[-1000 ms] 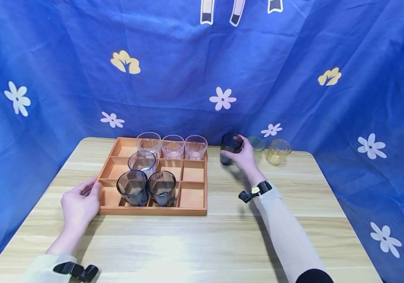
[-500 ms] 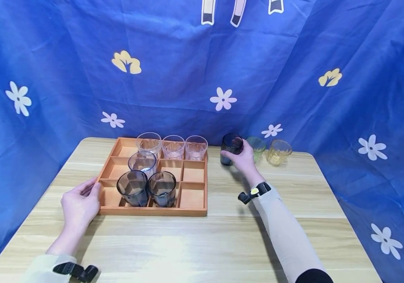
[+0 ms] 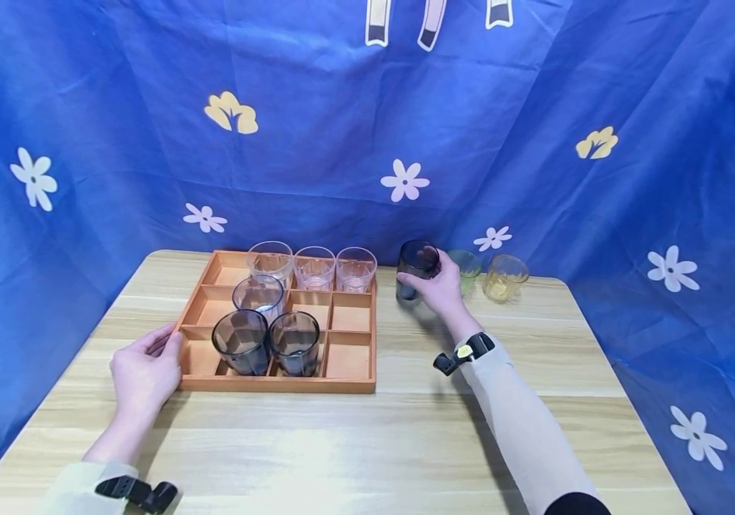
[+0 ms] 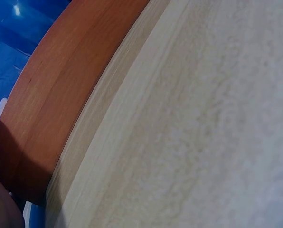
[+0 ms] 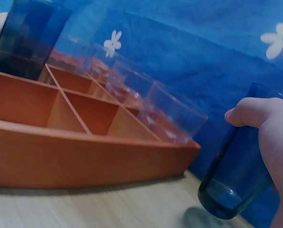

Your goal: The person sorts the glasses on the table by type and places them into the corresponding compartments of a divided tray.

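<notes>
My right hand [image 3: 442, 290] grips a dark smoky glass tumbler [image 3: 410, 289] to the right of a wooden compartment tray [image 3: 277, 384]. In the right wrist view the tumbler [image 5: 234, 175] is tilted in the picture, its base seemingly just off the table above a dark shadow. My left hand [image 3: 147, 367] holds the tray's left side near its front corner. Two dark tumblers, one [image 3: 242, 345] left of the other [image 3: 296, 345], stand in the front of the tray. A clear glass [image 3: 260, 297] stands behind them, and three more clear glasses [image 3: 315, 270] line the back row.
A green glass [image 3: 468, 268] and a yellow glass [image 3: 505, 279] stand on the table at the back right, beyond my right hand. Blue patterned cloth [image 3: 315, 164] hangs behind and beside the wood-grain table [image 3: 406, 443].
The right hand and its dark tumbler have shifted very slightly left and up in the head view during the last half second. The left hand and the tray stay put.
</notes>
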Demonstrator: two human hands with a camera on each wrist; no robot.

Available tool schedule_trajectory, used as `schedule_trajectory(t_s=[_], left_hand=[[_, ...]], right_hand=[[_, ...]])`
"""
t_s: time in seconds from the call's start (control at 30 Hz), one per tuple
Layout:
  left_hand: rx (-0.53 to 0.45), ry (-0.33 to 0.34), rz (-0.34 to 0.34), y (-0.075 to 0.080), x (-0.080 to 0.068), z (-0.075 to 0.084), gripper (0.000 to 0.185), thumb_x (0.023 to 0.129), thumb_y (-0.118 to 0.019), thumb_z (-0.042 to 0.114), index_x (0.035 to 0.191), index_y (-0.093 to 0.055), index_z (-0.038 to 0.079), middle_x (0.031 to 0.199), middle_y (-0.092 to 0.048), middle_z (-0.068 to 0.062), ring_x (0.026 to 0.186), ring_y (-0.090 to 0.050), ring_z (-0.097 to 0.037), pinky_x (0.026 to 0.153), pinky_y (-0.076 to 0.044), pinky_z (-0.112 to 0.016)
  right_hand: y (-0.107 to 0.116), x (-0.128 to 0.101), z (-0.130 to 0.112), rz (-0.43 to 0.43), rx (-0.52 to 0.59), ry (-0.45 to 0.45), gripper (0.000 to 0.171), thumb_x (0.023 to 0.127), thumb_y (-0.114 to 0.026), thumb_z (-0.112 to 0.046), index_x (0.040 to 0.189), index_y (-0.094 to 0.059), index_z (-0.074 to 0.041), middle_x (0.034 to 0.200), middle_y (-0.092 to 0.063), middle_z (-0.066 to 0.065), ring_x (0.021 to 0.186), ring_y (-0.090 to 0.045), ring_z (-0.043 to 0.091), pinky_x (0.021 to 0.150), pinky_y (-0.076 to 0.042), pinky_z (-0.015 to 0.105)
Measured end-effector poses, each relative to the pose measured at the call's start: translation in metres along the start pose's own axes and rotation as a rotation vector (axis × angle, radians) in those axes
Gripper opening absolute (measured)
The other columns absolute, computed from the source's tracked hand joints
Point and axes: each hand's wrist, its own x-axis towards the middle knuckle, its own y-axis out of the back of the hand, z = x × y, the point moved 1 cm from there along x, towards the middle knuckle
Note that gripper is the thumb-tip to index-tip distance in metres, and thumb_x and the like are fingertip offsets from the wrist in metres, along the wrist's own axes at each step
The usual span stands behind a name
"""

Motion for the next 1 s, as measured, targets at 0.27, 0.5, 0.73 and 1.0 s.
schedule_trajectory(t_s=[0.27, 0.5, 0.73, 1.0], left_hand=[[-0.017, -0.043, 0.02, 0.0, 0.0, -0.002, 0.033, 0.105, -0.065, 0.018, 0.131, -0.073, -0.001, 0.123, -0.072, -0.02, 0.086, -0.059, 0.018, 0.073, -0.049, -0.002], [-0.022, -0.055, 0.026, -0.001, 0.0, -0.002, 0.033, 0.104, -0.066, 0.018, 0.13, -0.074, -0.002, 0.122, -0.072, -0.021, 0.085, -0.057, 0.019, 0.072, -0.048, -0.001], [-0.007, -0.026, 0.012, -0.001, 0.0, -0.001, 0.035, 0.105, -0.065, 0.02, 0.132, -0.073, 0.0, 0.125, -0.072, -0.019, 0.092, -0.064, 0.009, 0.074, -0.05, -0.004], [-0.009, -0.032, 0.012, -0.001, 0.0, -0.002, 0.035, 0.104, -0.065, 0.02, 0.132, -0.073, 0.0, 0.125, -0.072, -0.019, 0.092, -0.065, 0.009, 0.074, -0.051, -0.004]], right_hand=[[0.002, -0.009, -0.024, -0.013, 0.012, 0.003, 0.071, 0.072, -0.097, -0.006, 0.132, -0.063, 0.008, 0.124, -0.069, 0.029, 0.11, -0.068, 0.04, 0.088, -0.056, 0.024], [0.004, -0.018, -0.043, -0.041, 0.037, 0.019, 0.071, 0.073, -0.097, -0.006, 0.133, -0.063, 0.009, 0.125, -0.069, 0.031, 0.114, -0.067, 0.043, 0.092, -0.056, 0.026], [0.007, -0.027, -0.053, -0.068, 0.035, 0.003, 0.072, 0.074, -0.098, -0.008, 0.135, -0.063, 0.007, 0.125, -0.071, 0.026, 0.113, -0.069, 0.036, 0.095, -0.057, 0.033], [0.007, -0.04, -0.064, -0.081, 0.037, 0.017, 0.071, 0.073, -0.099, -0.006, 0.135, -0.065, 0.004, 0.122, -0.073, 0.022, 0.113, -0.069, 0.04, 0.097, -0.057, 0.04]])
